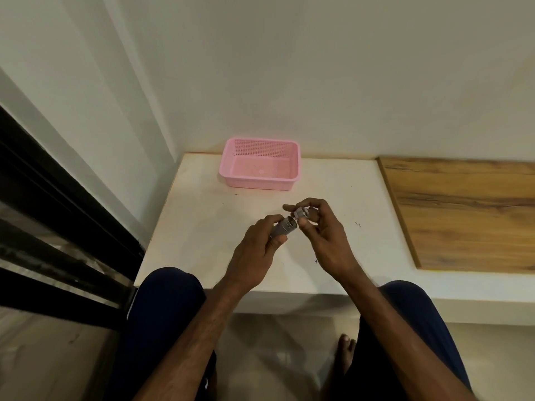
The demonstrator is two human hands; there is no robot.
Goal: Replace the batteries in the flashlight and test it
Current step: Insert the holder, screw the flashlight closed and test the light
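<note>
A small grey flashlight body [285, 227] is gripped in my left hand [257, 253], its open end pointing up and right. My right hand [321, 230] pinches a small grey and white piece [301, 213], either a cap or a battery holder, just off that open end. The two parts sit close together above the white ledge [202, 227]. Fingers hide much of both parts, and no loose batteries are visible.
A pink perforated plastic basket [231, 169] stands at the back of the ledge against the wall. A wooden board [463, 212] covers the ledge to the right. My knees in dark trousers sit below the ledge, and a dark window frame [58, 212] runs along the left.
</note>
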